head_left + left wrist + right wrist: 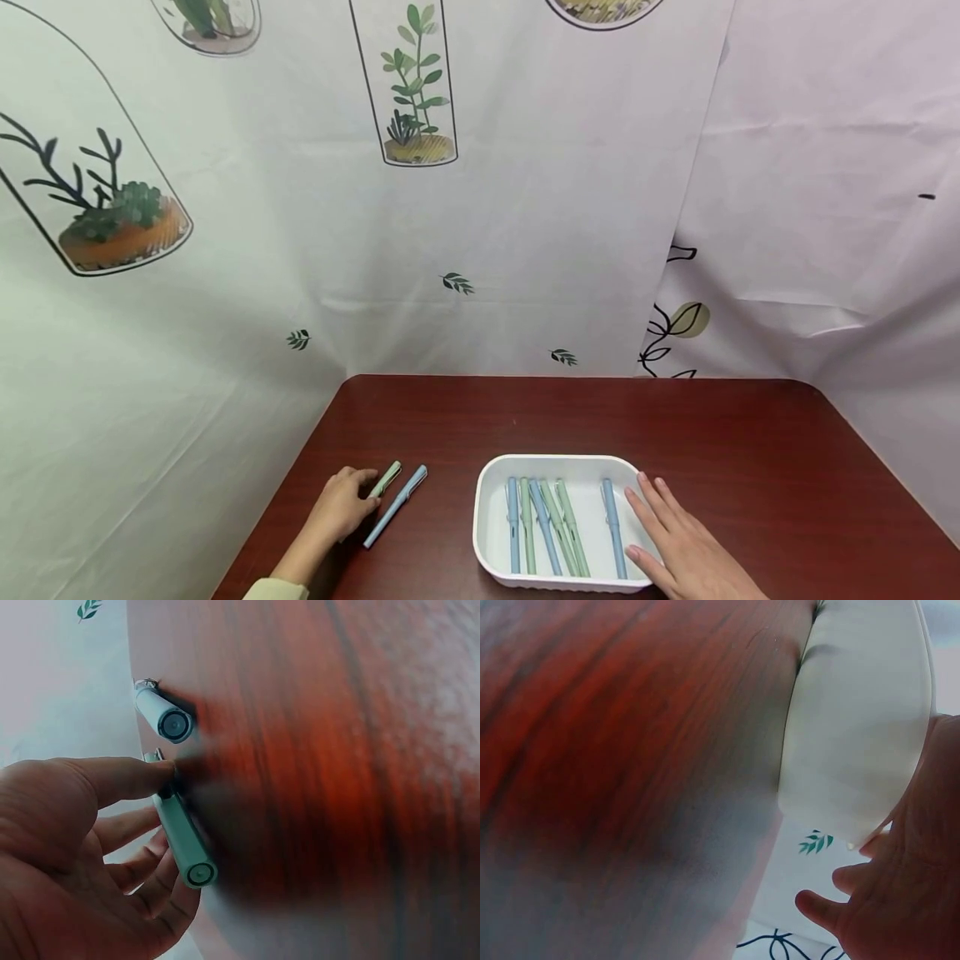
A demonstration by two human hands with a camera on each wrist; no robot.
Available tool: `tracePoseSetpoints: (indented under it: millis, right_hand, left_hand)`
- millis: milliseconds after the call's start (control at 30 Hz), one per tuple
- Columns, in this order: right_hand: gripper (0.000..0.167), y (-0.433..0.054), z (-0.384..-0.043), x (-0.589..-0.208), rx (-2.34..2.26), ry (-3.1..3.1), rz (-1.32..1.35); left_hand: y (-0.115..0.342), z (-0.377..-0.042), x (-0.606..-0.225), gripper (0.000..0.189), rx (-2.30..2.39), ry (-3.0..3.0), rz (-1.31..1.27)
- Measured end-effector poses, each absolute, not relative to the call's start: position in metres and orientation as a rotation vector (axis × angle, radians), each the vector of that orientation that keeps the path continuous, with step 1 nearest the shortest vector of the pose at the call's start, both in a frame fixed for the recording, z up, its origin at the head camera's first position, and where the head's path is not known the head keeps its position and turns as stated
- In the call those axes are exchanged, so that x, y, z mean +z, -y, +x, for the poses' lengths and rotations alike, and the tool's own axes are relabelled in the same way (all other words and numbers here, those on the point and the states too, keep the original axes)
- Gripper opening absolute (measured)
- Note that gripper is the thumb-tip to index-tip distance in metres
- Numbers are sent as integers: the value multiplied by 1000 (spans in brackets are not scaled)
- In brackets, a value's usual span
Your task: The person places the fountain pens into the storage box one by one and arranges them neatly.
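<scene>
At the left of the table, my left hand (343, 502) pinches a light green capped pen (386, 479) between thumb and fingers. In the left wrist view the green pen (186, 840) points its round end toward the camera, with the thumb across its far part. A blue capped pen (396, 506) lies beside it on the table. My right hand (686, 542), fingers straight and spread, rests at the right rim of a white tray (592, 521). The right wrist view shows the tray's outer wall (855, 735) beside the fingers.
Inside the tray, several blue and green pens (527, 525) lie side by side at the left and middle, and one blue pen (613, 529) lies apart at the right. The dark red table (480, 412) ends at a patterned white curtain (510, 225).
</scene>
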State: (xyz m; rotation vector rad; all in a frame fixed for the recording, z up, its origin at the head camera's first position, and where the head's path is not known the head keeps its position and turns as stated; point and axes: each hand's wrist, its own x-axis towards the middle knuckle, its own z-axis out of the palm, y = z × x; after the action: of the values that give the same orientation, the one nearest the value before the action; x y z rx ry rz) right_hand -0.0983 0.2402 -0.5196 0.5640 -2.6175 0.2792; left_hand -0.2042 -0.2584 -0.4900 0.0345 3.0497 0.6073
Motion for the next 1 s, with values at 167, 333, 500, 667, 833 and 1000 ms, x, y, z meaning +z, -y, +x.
tracePoseSetpoints:
  millis: [167,333,500,667,833,1000]
  right_hand:
    - [73,-240,-99,-520,281,2608,573]
    - [73,-238,-98,-519,287,2631,547]
    - [73,-238,-97,-519,294,2653,534]
    - [73,-238,-97,-516,355,2721,513]
    - [73,-237,-97,-511,411,2791,493]
    - [74,-236,-97,-508,459,2841,461]
  left_hand:
    - [258,-205,-489,31,617,-3035,56]
    - [257,-205,-489,25,619,-3052,50]
    - [257,-203,-488,26,645,-3064,31]
    - [255,-200,-483,31,690,-3083,-5]
    - [252,-198,-476,32,768,-3089,-11]
    - [246,-197,-469,30,908,-3068,-14]
